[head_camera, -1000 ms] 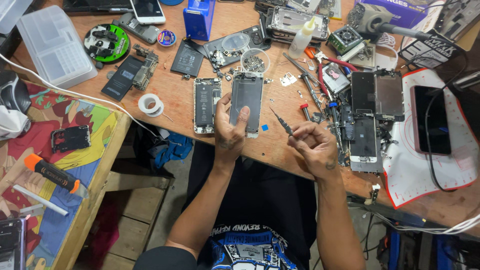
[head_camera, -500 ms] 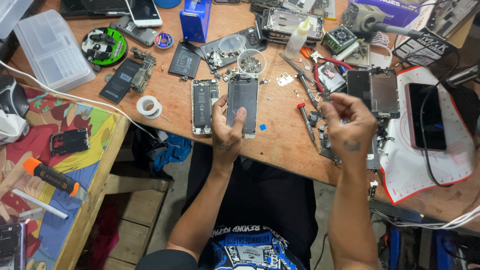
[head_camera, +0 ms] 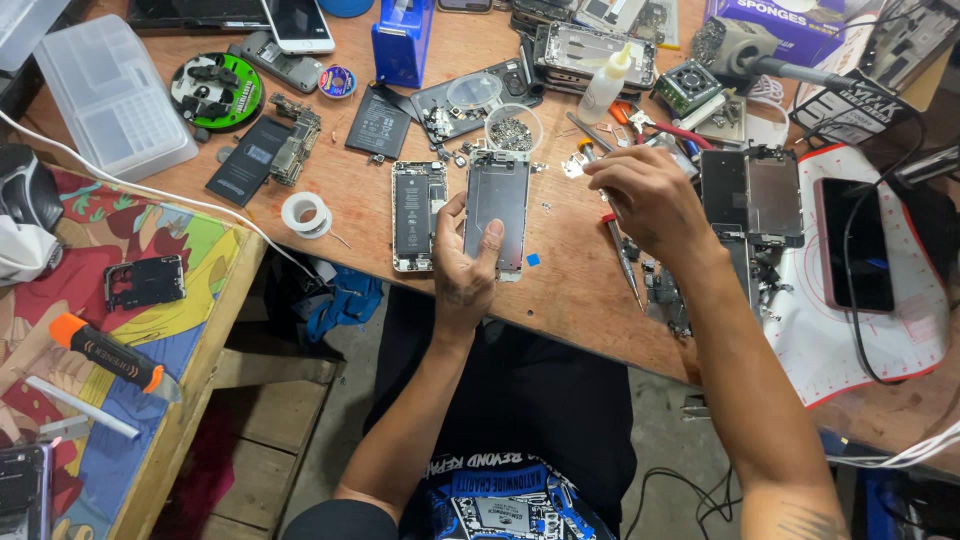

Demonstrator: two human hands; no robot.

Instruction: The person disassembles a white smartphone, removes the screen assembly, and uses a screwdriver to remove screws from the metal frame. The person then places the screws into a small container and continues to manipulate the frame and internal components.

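Observation:
My left hand (head_camera: pixel 462 275) grips the lower end of a grey phone display panel (head_camera: pixel 497 200) that lies face down on the wooden bench (head_camera: pixel 330 165). An opened phone body (head_camera: pixel 418 215) with its battery showing lies just left of the panel. My right hand (head_camera: pixel 645 195) is curled over the bench to the panel's right, its fingertips pinched together near some tiny loose parts (head_camera: pixel 572 165). Whether it holds anything is hidden. A thin screwdriver (head_camera: pixel 626 262) lies under that wrist.
A small clear cup of screws (head_camera: pixel 513 128) stands behind the panel. Opened phones (head_camera: pixel 750 195), a white mat (head_camera: pixel 900 340) with a dark phone, a glue bottle (head_camera: pixel 608 85), a tape roll (head_camera: pixel 305 213) and a clear parts box (head_camera: pixel 110 95) crowd the bench. An orange-handled knife (head_camera: pixel 105 355) lies on the left side table.
My right hand swung right over the opened phones, then came back up and left to the loose parts beside the panel. The tweezers seen in it earlier no longer show. My left hand stayed put.

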